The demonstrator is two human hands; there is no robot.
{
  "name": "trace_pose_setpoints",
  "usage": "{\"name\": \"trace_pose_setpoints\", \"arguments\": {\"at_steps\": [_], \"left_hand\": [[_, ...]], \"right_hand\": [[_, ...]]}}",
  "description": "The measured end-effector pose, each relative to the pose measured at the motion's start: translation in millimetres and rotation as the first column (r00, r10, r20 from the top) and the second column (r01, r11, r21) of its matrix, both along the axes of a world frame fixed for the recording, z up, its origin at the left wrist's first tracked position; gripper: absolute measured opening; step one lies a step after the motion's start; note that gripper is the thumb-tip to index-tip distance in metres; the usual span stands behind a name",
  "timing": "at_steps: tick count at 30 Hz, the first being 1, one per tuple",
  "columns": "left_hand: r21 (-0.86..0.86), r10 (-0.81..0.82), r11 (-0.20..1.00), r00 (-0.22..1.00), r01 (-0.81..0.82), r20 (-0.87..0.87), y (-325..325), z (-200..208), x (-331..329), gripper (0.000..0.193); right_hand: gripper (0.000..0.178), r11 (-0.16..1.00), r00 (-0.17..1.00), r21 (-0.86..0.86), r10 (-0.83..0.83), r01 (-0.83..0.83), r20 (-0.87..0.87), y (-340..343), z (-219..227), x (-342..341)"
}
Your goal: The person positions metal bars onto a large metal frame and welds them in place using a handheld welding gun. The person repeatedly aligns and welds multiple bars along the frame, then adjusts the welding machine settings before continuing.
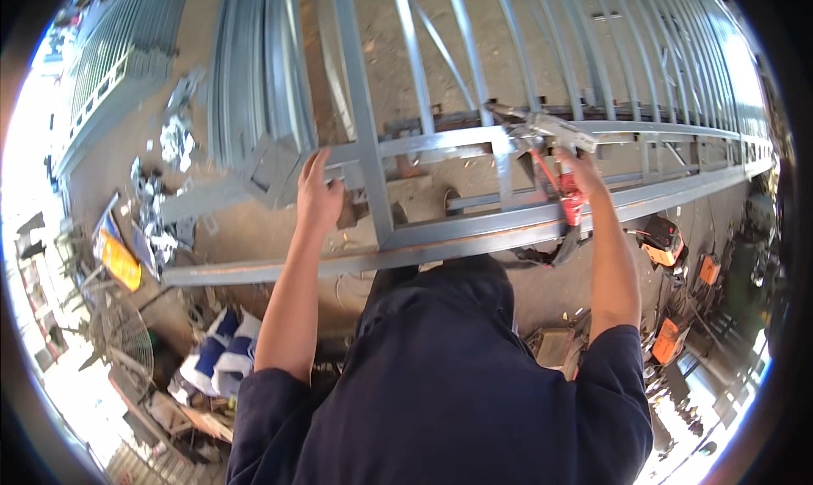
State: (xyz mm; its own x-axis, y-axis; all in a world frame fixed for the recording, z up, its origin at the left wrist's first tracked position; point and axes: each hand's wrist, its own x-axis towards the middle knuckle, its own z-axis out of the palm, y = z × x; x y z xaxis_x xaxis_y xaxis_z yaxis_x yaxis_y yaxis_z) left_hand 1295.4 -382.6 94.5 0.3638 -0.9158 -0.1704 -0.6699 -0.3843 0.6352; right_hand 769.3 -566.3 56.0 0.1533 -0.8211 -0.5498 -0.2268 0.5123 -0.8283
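My left hand (318, 195) is raised at the left end of a grey steel frame (366, 138), its fingers stretched up and the thumb apart. Just left of it is a blurred grey square-ended metal piece (273, 176); whether the fingertips touch it is unclear. Over the frame's near rails, my right hand (581, 176) has its fingers curled at a silver clamp-like tool (555, 132), which partly hides them. A red-handled item (572, 204) hangs beside that wrist against the near rail (474, 232), with a dark cable or strap (546, 254) below.
Long metal profiles (254, 70) lie stacked at the back left, beside another frame stack (114, 95). Scrap metal (176, 133) litters the floor. A fan (123, 337) and white-and-blue sacks (222, 354) are at lower left. Orange-and-black machines (662, 241) with cables stand at right.
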Motion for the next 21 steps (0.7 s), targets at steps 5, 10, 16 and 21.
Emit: {"name": "trace_pose_setpoints", "arguments": {"at_steps": [5,10,16,21], "left_hand": [[0.184,-0.216,0.966,0.957,0.181,0.194,-7,2,2,0.071],[0.174,-0.154,0.978,0.965,0.118,0.21,-19,0,9,0.073],[0.235,-0.172,0.957,0.985,0.167,0.003,-37,-6,21,0.059],[0.242,-0.255,0.94,0.967,0.241,0.027,-39,-2,26,0.059]], "right_hand": [[0.034,0.993,1.0,0.121,-0.011,0.01,0.011,-3,8,1],[0.035,0.999,0.996,0.038,-0.017,0.02,-0.086,-3,10,0],[0.044,0.995,0.959,-0.002,0.093,-0.097,-0.267,-3,-1,-13],[0.054,0.99,0.909,-0.049,0.104,-0.135,-0.404,4,1,-10]]}}
